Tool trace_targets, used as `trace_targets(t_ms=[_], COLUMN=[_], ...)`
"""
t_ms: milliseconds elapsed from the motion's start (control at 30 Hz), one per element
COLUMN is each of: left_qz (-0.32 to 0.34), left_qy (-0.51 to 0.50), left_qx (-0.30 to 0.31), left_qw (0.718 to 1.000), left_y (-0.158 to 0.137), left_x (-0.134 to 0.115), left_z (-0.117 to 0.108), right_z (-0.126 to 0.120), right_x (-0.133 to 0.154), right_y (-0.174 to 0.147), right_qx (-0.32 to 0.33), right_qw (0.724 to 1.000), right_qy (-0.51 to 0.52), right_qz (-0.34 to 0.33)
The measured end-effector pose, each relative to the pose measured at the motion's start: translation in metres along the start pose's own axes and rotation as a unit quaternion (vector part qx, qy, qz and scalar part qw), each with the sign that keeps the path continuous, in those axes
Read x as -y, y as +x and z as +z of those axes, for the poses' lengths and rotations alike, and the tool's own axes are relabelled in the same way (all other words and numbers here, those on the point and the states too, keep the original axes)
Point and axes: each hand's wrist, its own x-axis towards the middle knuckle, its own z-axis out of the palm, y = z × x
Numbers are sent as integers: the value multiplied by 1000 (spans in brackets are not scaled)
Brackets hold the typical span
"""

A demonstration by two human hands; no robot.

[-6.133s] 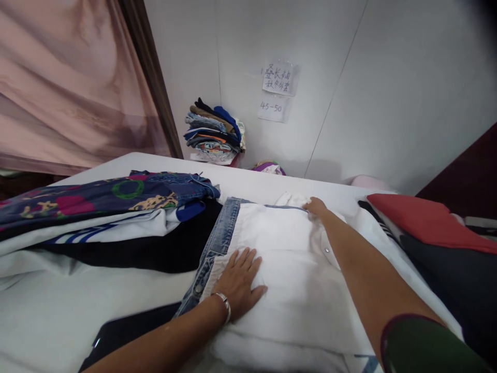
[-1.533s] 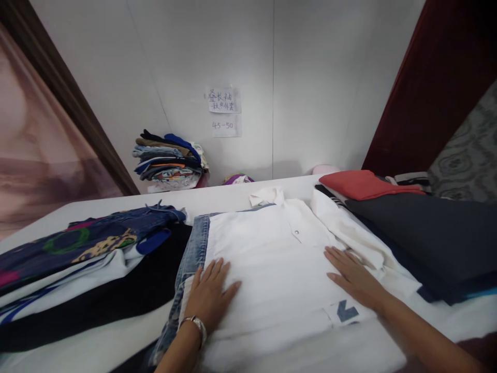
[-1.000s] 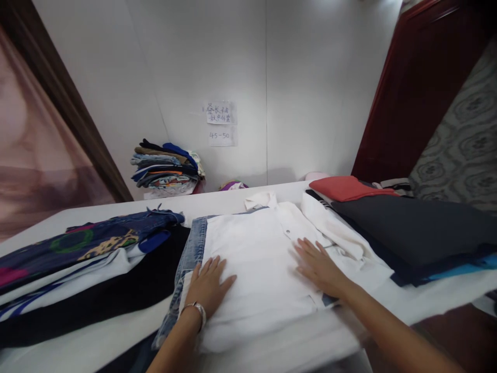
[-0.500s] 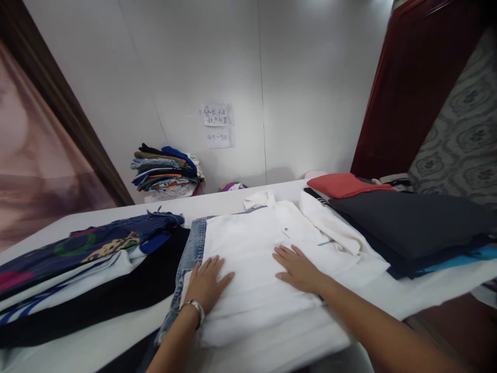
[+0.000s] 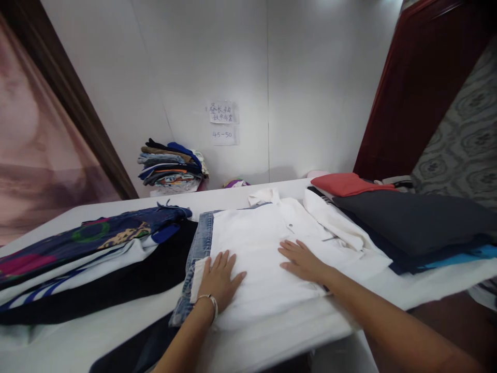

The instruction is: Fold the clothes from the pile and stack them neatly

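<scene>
A white collared garment, which looks like a shirt or jacket, lies partly folded in front of me, its collar at the far end and a sleeve on the right. Under its left side shows a blue denim garment. Flat on the white cloth near its left edge rests my left hand, fingers spread, with a bracelet on the wrist. My right hand also lies flat on the white garment, right of its middle, fingers stretched out. Neither hand grips anything.
Patterned dark blue clothing and black trousers lie to the left. On the right is a pile with a dark grey garment and a red one. A folded stack stands by the wall, below paper notes.
The view has shifted slightly, so everything sits a little further right. My left hand has slid a bit across the white cloth; the right hand stays nearly in place.
</scene>
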Motion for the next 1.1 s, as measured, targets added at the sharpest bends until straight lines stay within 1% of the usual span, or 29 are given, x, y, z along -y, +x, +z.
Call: trace_targets(t_ms=[100, 200, 333, 433, 500, 567, 633, 700, 733, 800, 867, 1000, 1100], left_qz=[0, 0, 1, 3, 4, 6, 7, 6, 7, 12, 17, 20, 31], left_qy=[-1, 4, 14, 18, 21, 24, 25, 27, 28, 27, 22, 9, 3], left_qx=[19, 27, 24, 24, 22, 20, 21, 24, 23, 15, 3, -13, -32], left_qw=[1000, 1000, 1000, 1000, 1000, 999, 999, 999, 999, 999, 1000, 1000, 999], left_y=[-2, -2, -2, -3, -2, 0, 1, 1, 1, 0, -1, -3, -3], left_x=[4, 3, 0, 0, 2, 3, 4, 5, 5, 5, 6, 8, 12], left_z=[8, 6, 3, 4, 5, 7, 8, 8, 8, 9, 10, 13, 19], right_z=[-3, -6, -11, -18, -27, -38, -52, -64, -68, -72, -72, -72, -77], right_x=[-5, -14, -23, -29, -36, -48, -63, -81, -89, -104, -116, -130, -138], right_y=[-3, -10, -25, -40, -51, -61, -67, -69, -68, -62, -50, -9, 27], right_qx=[-11, -13, 9, -7, -46, -121, -205, -255, -262, -253, -234, -195, -150], right_qw=[1000, 998, 997, 996, 996, 990, 973, 955, 949, 946, 948, 952, 946], right_qy=[-14, -31, 23, 53, 51, 32, -1, -27, -34, -40, -53, -100, -130], right_qz=[23, 44, 75, 72, 62, 70, 102, 149, 171, 200, 208, 214, 258])
